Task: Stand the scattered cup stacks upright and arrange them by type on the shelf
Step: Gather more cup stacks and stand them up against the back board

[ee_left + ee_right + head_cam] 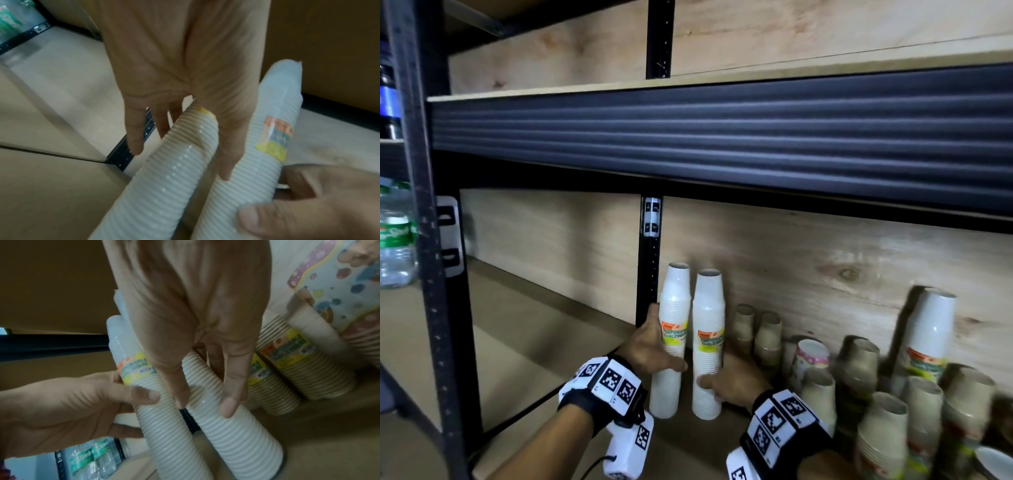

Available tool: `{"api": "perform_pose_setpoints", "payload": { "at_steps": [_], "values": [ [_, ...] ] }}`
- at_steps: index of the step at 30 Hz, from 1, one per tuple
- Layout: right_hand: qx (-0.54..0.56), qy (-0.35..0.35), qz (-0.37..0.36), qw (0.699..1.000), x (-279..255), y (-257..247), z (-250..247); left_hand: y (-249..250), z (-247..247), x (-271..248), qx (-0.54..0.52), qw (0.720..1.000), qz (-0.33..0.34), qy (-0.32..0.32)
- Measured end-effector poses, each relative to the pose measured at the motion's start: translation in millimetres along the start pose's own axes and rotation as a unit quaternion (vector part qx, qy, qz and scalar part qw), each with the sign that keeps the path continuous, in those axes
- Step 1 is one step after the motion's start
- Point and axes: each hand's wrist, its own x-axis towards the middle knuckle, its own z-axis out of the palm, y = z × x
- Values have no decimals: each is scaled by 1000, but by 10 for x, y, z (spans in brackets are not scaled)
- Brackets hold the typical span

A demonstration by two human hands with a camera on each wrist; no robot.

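Two tall white cup stacks with orange-and-yellow labels stand upright side by side on the shelf board (534, 342). My left hand (654, 346) grips the left white stack (673, 387), its thumb lying across the front. In the left wrist view the left stack (170, 170) runs under my fingers (135, 142). Lower down, my right hand (722, 380) grips the right white stack (708, 308). The right wrist view has my fingertips (228, 407) curled on the right stack (236, 434), with the left stack (164, 426) just beside it.
Brown cup stacks (767, 335) (880, 442), a flower-printed stack (811, 356) and a third white stack (931, 335) crowd the shelf's right side. A black upright post (650, 257) stands behind the white stacks, with a dark beam (722, 137) overhead. Bottles (397, 236) sit left of the frame.
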Motion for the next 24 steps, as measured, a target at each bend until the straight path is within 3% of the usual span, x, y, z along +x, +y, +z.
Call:
{"api": "perform_pose_setpoints", "payload": {
  "at_steps": [10,24],
  "values": [
    [13,35,5,999,118,18,195,-167,-137,116,47,999,-23,5],
    [13,35,-16,999,248,-13,365,-264,-125,225,43,999,3,6]
  ]
}}
